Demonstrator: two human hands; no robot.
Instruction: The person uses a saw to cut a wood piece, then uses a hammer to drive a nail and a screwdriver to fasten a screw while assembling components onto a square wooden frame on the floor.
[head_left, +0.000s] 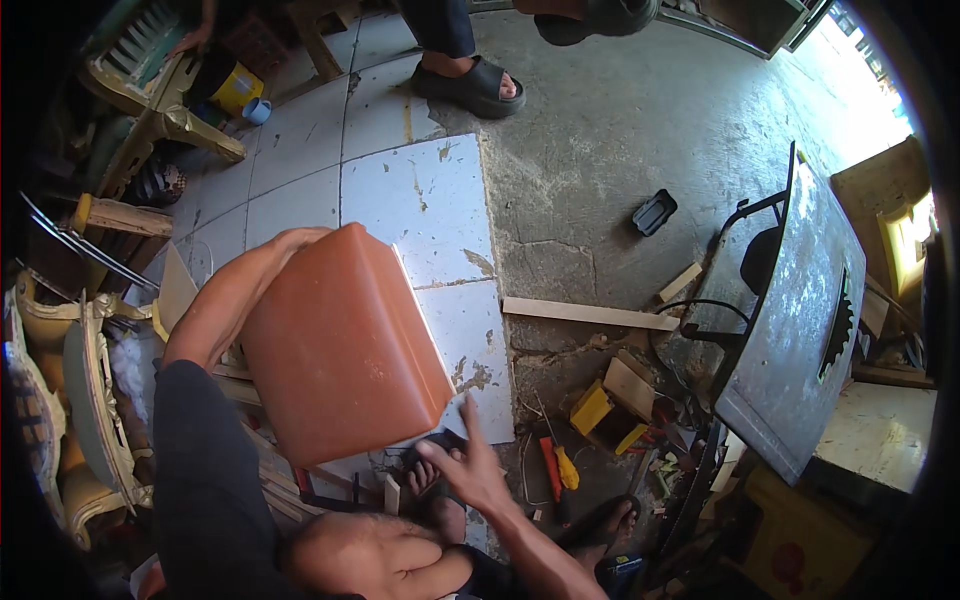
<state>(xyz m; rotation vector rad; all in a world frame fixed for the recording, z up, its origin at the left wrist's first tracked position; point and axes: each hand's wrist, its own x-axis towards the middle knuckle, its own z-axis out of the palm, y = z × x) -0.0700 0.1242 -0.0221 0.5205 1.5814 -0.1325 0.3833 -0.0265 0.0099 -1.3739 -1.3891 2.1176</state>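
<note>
A brown leather-covered seat cushion, boxy with rounded edges, stands tilted above the floor in front of me, a thin pale edge showing along its right side. My left hand reaches round its far left side and steadies it there, with the fingertips hidden behind it. At the cushion's near right corner is my right hand, its index finger stretched along the edge and its thumb apart. Nothing shows in that hand. My bare knee is just below the cushion.
To the right stands a metal table saw with an exposed toothed blade. A wooden strip, a black tray, a yellow box and yellow-handled tool lie on the floor. Carved chair frames crowd the left. Another person's sandalled foot is ahead.
</note>
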